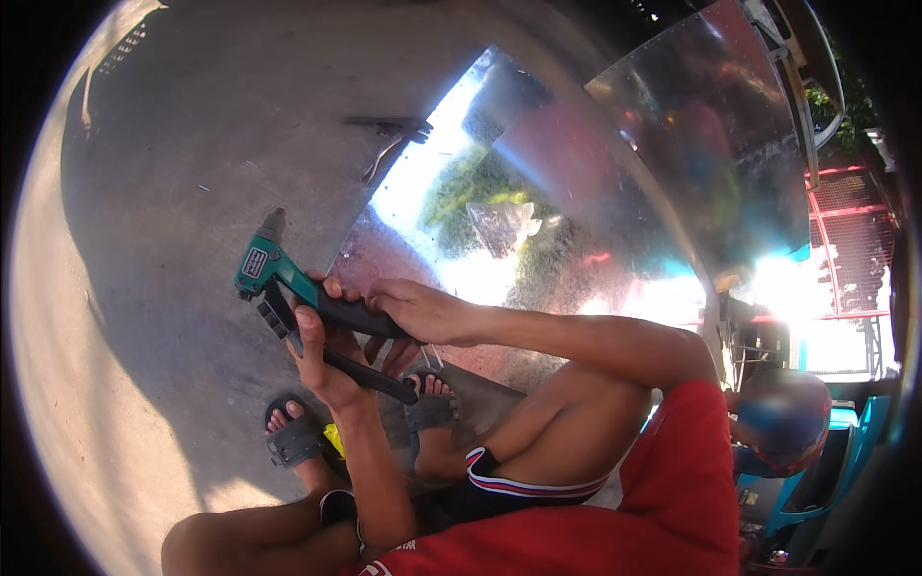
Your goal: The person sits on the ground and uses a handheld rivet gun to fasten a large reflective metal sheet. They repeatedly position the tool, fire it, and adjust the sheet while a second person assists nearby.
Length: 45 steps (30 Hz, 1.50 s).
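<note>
A green hand riveter (pixel 305 284) with black handles is held in front of me, its metal nose tilted up and to the left. My left hand (pixel 331 363) wraps round it below the green head, with the thumb up beside the black lever. My right hand (pixel 420 313) closes round the other black handle from the right. Just below the right hand show thin bright metal pieces (pixel 432 357); whether the fingers hold them I cannot tell.
A shiny metal sheet (pixel 576 158) lies on the concrete floor (pixel 211 125), a clear plastic bag (pixel 504 228) on it. Another sheet (pixel 706 110) is beyond. A dark hand tool (pixel 389 130) lies at the sheet's left edge. My sandalled feet (pixel 293 437) are below. A red mesh fence (pixel 850 240) stands right.
</note>
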Each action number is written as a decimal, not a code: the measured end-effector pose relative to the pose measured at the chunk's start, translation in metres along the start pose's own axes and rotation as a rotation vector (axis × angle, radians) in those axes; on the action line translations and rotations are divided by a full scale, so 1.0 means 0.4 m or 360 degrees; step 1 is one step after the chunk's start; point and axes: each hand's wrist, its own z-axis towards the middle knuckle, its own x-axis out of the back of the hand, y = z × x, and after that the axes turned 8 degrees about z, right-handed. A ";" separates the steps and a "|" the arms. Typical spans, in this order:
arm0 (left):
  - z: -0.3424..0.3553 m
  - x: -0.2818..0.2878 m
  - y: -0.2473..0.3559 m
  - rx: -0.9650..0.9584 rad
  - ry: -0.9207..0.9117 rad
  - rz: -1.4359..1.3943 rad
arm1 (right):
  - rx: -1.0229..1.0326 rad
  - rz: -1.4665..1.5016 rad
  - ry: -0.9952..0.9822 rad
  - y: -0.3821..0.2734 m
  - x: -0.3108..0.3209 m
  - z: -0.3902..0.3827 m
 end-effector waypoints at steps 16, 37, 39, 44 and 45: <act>0.026 0.034 -0.038 0.0225 -0.0034 -0.0046 | 0.0114 -0.0022 0.0299 0.017 0.090 0.043; -0.041 0.019 -0.109 0.0611 -0.0606 -0.1200 | 0.1454 -0.0381 0.0309 -0.204 0.016 -0.036; -0.037 0.020 -0.105 0.0639 -0.0606 -0.1147 | 0.1466 -0.0419 0.0301 -0.203 0.018 -0.037; -0.034 0.024 -0.101 0.0669 -0.0582 -0.1087 | 0.1433 -0.0234 0.0327 -0.193 0.028 -0.034; -0.034 0.025 -0.102 0.0677 -0.0554 -0.1058 | 0.1463 -0.0222 0.0319 -0.191 0.030 -0.033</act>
